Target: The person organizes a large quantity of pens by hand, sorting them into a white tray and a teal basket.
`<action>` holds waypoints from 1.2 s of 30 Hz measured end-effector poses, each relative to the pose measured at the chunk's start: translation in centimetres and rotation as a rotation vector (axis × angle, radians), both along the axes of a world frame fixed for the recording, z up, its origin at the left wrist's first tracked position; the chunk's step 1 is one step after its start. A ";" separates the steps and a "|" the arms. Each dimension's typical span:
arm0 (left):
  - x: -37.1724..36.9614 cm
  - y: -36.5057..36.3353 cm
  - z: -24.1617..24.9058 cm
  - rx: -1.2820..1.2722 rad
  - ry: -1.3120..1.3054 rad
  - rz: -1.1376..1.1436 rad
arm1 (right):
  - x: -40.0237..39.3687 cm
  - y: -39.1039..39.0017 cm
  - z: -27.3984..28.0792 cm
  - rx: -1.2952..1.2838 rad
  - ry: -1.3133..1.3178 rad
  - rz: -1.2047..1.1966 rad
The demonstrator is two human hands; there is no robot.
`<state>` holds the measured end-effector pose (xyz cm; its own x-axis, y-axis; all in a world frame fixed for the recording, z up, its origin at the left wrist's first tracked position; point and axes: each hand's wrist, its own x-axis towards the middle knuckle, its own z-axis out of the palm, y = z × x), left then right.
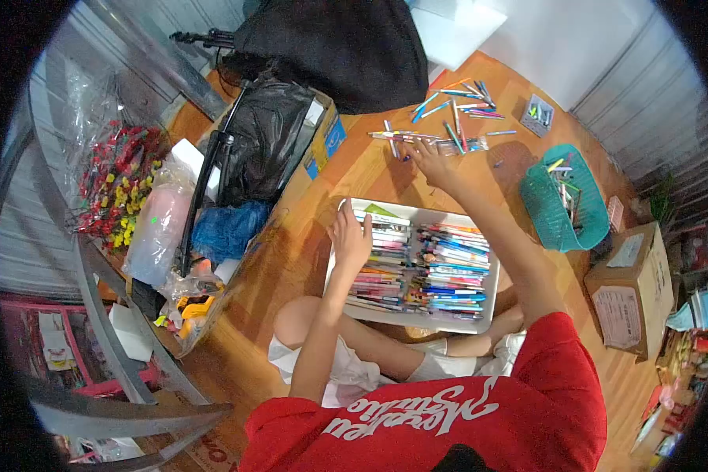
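Note:
A white tray lies before my crossed legs, filled with two side-by-side rows of pens and markers. My left hand rests over the tray's upper left corner, fingers stretched out and thumb apart, with nothing held that I can see. Beyond the tray my right hand reaches to a loose heap of pens on the floor. Its fingers are spread and its fingertips are at the pens near the heap's left end. Whether they touch any pen is too small to tell.
A teal basket with some pens stands at right, near a small grey container and a cardboard box. At left are an open carton, a black tripod and wrapped flowers. A black bag sits behind.

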<state>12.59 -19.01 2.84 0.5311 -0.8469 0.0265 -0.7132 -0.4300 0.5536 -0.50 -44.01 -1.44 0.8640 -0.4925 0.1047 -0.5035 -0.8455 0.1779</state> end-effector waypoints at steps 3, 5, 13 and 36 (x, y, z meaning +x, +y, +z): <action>1.5 -1.8 -2.3 0.147 0.122 0.252 | 4.8 -3.6 -3.7 -0.079 0.018 -0.138; 3.4 -1.4 -3.0 0.224 0.252 0.173 | 6.7 -4.5 -5.2 -0.030 0.021 -0.199; 4.5 -0.9 -2.6 0.252 0.264 0.187 | 9.5 -7.6 -6.9 0.124 0.209 -0.265; 4.7 -1.2 -3.4 0.144 0.287 0.219 | 11.2 -4.3 -7.0 0.476 -0.107 -0.160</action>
<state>17.31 -20.24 -0.53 0.6685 -0.6966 -0.2606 -0.4203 -0.6429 0.6404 10.72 -48.32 -8.47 0.7709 -0.6319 -0.0798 -0.6272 -0.7314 -0.2676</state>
